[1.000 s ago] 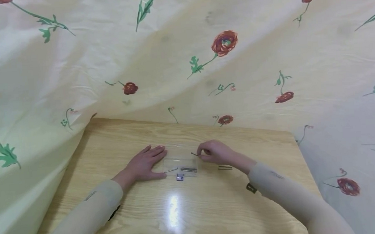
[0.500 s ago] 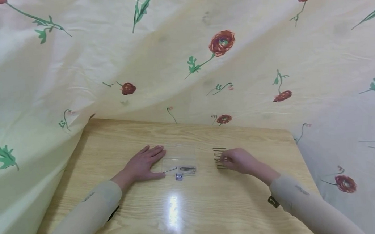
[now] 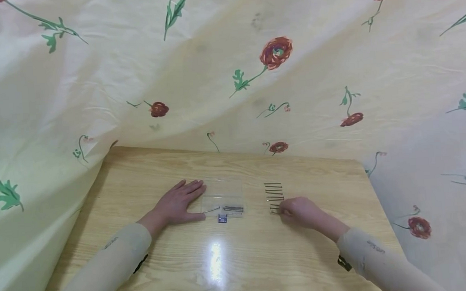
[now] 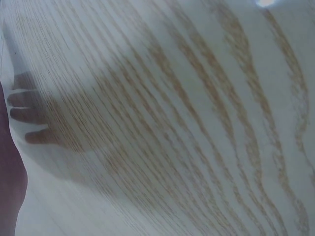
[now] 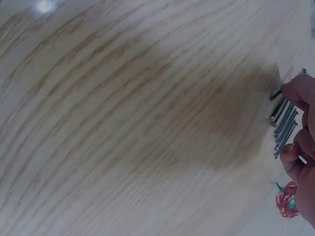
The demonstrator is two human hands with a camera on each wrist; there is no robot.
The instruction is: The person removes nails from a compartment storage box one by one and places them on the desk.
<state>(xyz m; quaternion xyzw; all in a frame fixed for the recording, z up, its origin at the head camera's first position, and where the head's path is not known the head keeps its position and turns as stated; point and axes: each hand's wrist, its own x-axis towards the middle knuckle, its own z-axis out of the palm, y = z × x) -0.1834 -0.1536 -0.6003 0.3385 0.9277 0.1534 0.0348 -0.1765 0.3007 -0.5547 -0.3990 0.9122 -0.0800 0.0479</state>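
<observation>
My right hand (image 3: 300, 211), thumb and finger pinched on a single nail (image 3: 275, 213), has crossed from the clear box to the near end of the row of nails (image 3: 275, 200) on the counter (image 3: 257, 261), a move that, I judge, lengthens the line by one. My left hand (image 3: 178, 205) lies flat, fingers spread, at the box (image 3: 222, 196), where more nails (image 3: 233, 209) lie inside; beyond hangs a flowered cloth (image 3: 210, 52).
</observation>
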